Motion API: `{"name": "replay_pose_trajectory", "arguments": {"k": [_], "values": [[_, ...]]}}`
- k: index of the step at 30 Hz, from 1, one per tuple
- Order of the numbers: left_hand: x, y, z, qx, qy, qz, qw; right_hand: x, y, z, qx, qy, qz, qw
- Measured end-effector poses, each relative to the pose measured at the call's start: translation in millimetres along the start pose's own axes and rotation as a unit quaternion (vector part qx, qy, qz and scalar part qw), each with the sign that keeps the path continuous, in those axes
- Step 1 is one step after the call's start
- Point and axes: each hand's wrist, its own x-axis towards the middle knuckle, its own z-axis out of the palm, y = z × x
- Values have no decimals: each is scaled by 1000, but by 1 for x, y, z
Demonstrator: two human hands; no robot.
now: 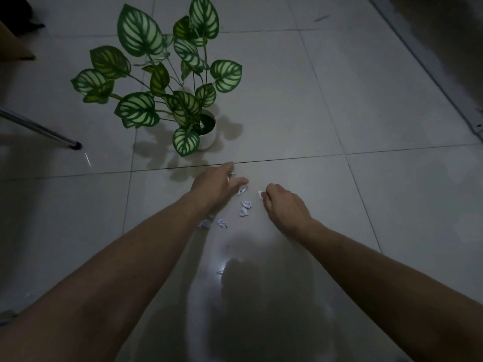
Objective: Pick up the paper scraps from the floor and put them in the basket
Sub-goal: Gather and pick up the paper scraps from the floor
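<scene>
Paper scraps (246, 204) lie on the grey tiled floor (366, 205) between your two hands, small crumpled white bits in dim light, hard to count. One pair sits just inside your right hand (286, 205), one above the other; another bit (222, 223) lies nearer you, beside your left forearm, and a further piece (204, 223) is half covered by that forearm. Your right hand is curled narrow, knuckles up, with a white scrap (260, 193) pinched at its fingertips; the fingers themselves are turned away from you, so how much paper they grip is hidden. Your left hand (217, 185) reaches farther forward, its fingers loosely spread over the floor, and a pale scrap (242, 190) shows just under its thumb side; you cannot tell whether the hand grips it or only touches it. Something small and shiny at the far side of that hand is too blurred to name. Beyond your left hand stands a potted plant (167, 82) with striped green leaves in a white pot (209, 138), its shadow reaching the tile joint beside your fingers. Far off to the left of your left hand a metal leg (39, 128) with a dark foot enters from the edge, its upper part cut off. Near your elbows a dark reflection spreads on the glossy tile.
</scene>
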Motion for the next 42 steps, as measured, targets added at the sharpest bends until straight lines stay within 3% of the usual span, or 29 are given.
{"name": "replay_pose_trajectory", "arguments": {"k": [5,10,14,18,22,28,35,39,42], "values": [[-7,5,12,134,-27,23,990,2,-2,-1,-10,-25,-39,999],[-6,-5,23,99,3,72,992,2,-12,10,-19,-23,-34,999],[-5,-15,26,91,-16,88,992,3,-14,15,-77,-5,-16,997],[-10,-20,22,6,-6,110,994,5,-18,19,-68,19,7,998],[-13,-21,12,-141,-19,14,990,4,-17,22,-69,18,-10,997],[-8,-29,-2,-257,-74,-54,962,-2,-5,10,24,-12,-51,998],[3,-32,-3,-129,23,1,991,14,-31,9,-66,-8,-162,984],[7,-30,2,-43,18,63,997,21,-35,15,-126,-7,-226,966],[9,-33,8,-11,42,65,997,26,-40,16,-101,-18,-203,974]]}}
